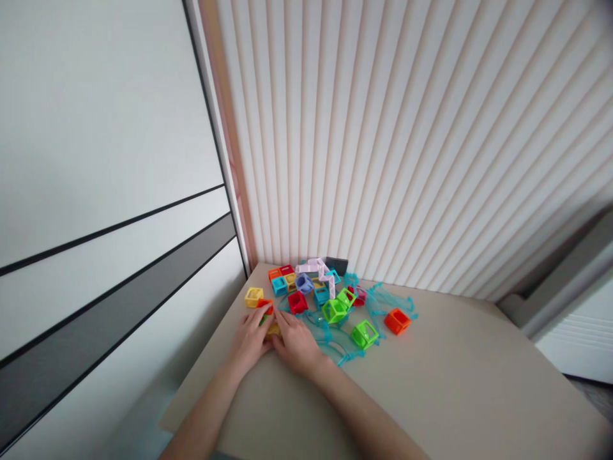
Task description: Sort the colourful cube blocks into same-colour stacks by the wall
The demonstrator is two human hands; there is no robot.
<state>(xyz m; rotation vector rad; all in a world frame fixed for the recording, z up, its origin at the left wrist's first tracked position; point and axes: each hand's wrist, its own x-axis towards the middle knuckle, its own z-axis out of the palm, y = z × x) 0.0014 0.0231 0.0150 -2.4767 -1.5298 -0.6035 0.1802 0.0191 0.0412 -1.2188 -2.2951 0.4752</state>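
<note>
Low centre-left, the left hand and right hand met, fingers narrowly closed on a yellow block; hollow coloured cubes lay scattered just above.

A domestic room is suggested by a beige tabletop set into a corner of ribbed white wall panelling, where colourful plastic toy blocks are scattered near a white panel crossed by dark bands.

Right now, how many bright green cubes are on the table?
3 green cubes: two mid-pile, side by side, one nearer the front. More may hide under the left hand or right hand.
</note>
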